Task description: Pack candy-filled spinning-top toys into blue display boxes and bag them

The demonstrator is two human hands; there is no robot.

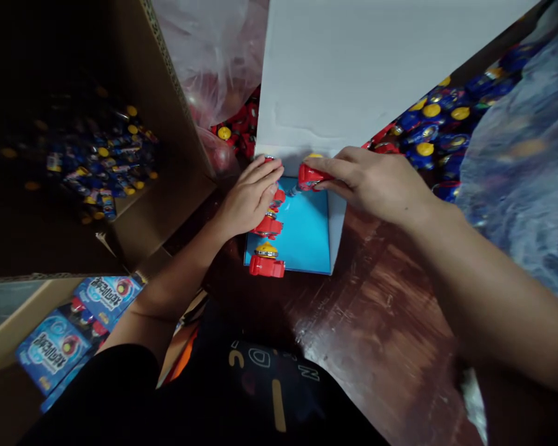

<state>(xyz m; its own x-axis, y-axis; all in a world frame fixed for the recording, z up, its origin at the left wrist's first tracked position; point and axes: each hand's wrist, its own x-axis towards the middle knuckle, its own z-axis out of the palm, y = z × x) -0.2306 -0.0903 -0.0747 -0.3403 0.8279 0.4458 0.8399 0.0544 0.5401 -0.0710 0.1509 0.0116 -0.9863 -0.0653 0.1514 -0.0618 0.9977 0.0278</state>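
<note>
Pinching a red toy (310,178), the right hand (376,179) hovers over the blue box's (307,238) far half, just right of the left hand (248,201), draped flat-fingered over the left-side toy row (266,266), any grip hidden.

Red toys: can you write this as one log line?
left hand: at yellow-topped red toys | right hand: pinching another red toy | layout: row on blue panel
</note>
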